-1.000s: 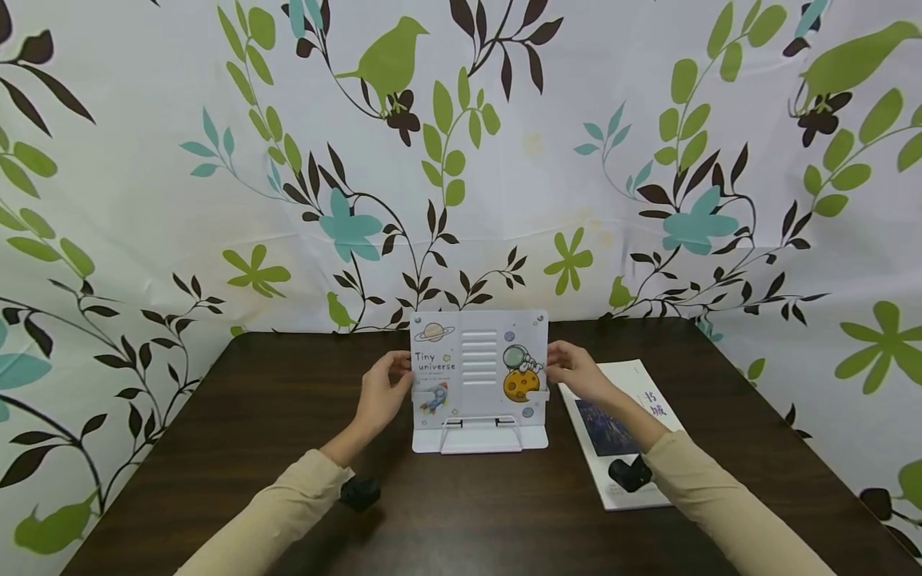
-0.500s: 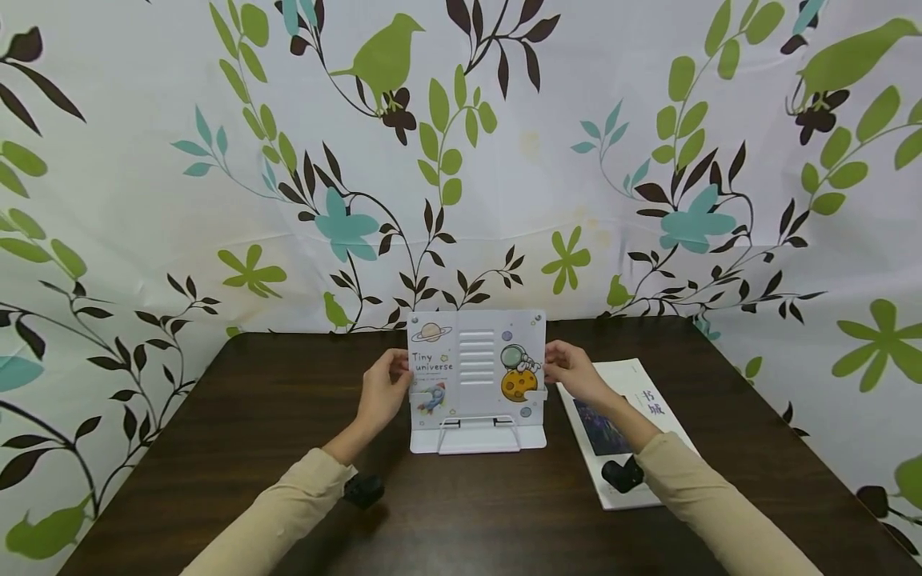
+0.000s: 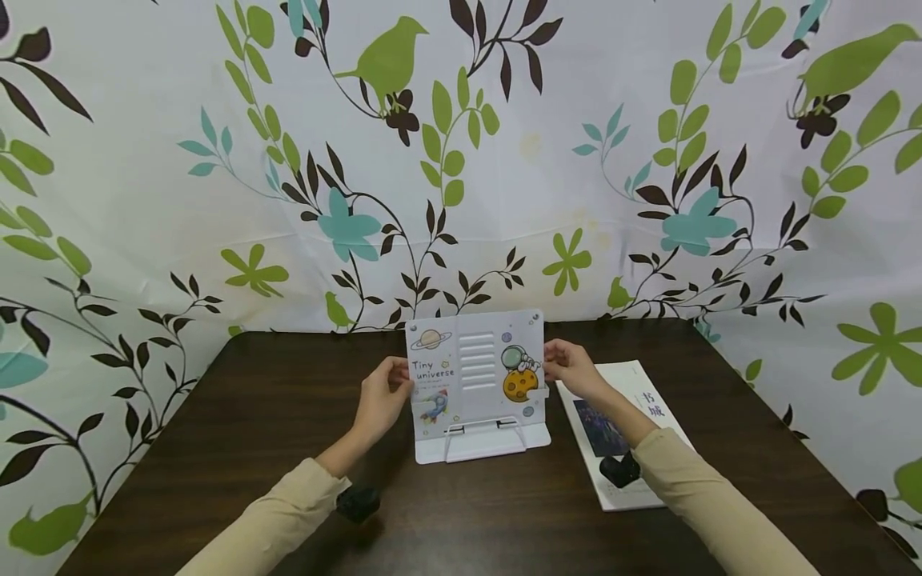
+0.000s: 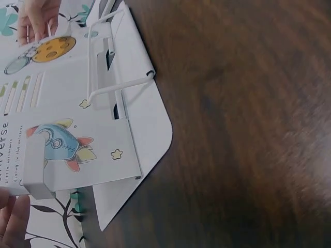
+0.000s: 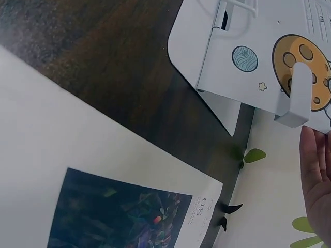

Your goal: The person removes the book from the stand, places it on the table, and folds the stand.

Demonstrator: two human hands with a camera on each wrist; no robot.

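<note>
A white book stand (image 3: 471, 384) with a "Tiny universe" print, a rocket and an astronaut on an orange moon stands upright on the dark table, slightly turned. My left hand (image 3: 382, 400) holds its left edge, fingers partly hidden behind the panel. On the opposite edge my right hand (image 3: 576, 373) grips the panel, with its fingertips partly behind it. The right wrist view has the white page clip (image 5: 300, 98) close to the right fingers (image 5: 312, 155). A wire support (image 4: 93, 62) crosses the lower front of the stand.
A white book (image 3: 627, 472) with a dark cover picture lies to the right of the stand, under my right forearm. Dark wooden table (image 3: 274, 432) surrounds them. Behind its back edge hangs a white cloth (image 3: 504, 200) printed with leaves and birds.
The book stand has turned slightly: its left side has come nearer to me and lower in view. My left hand has shifted with it, while the right hand stays nearly in place.
</note>
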